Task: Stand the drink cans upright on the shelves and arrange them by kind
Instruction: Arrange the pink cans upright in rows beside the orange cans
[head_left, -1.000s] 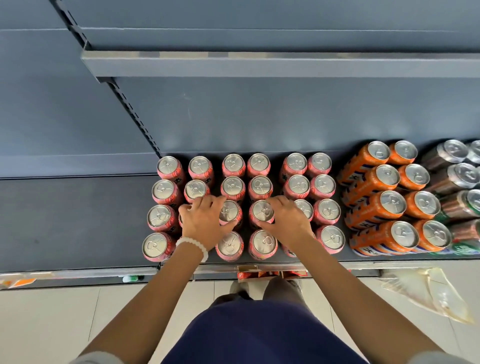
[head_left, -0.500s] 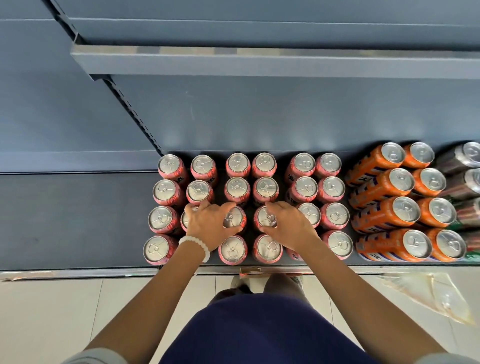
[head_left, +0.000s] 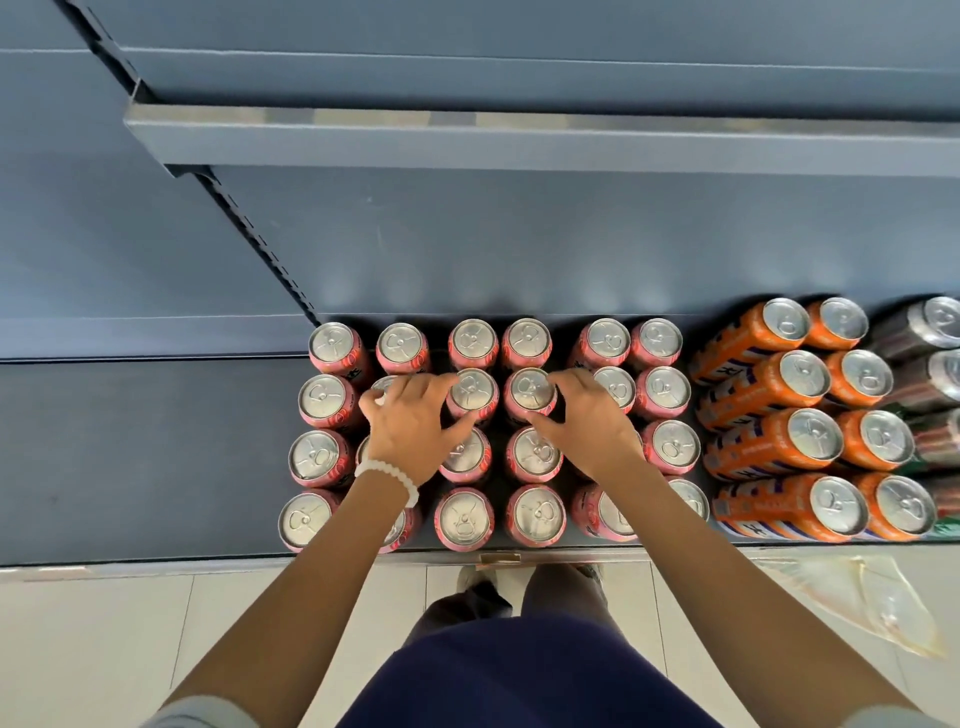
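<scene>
Pink drink cans (head_left: 533, 509) stand upright in a block several wide and deep on the dark bottom shelf (head_left: 130, 457). My left hand (head_left: 410, 428), with a white bead bracelet, lies over a second-row pink can (head_left: 382, 387), fingers curled over its top and thumb reaching beside the neighbouring can (head_left: 471, 396). My right hand (head_left: 589, 421) holds another second-row pink can (head_left: 531, 392) between thumb and forefinger; its other fingers rest on the can to the right (head_left: 618, 387). Both forearms hide parts of the front-row cans.
Orange cans (head_left: 810, 436) stand in two columns right of the pink block, and dark silver-topped cans (head_left: 935, 374) fill the far right edge. An upper shelf lip (head_left: 519, 140) overhangs at the back. A clear plastic bag (head_left: 878, 603) lies on the tiled floor.
Both hands have moved back from the third row of pink cans to the second row. The camera has shifted, so the cans sit further right in view.
</scene>
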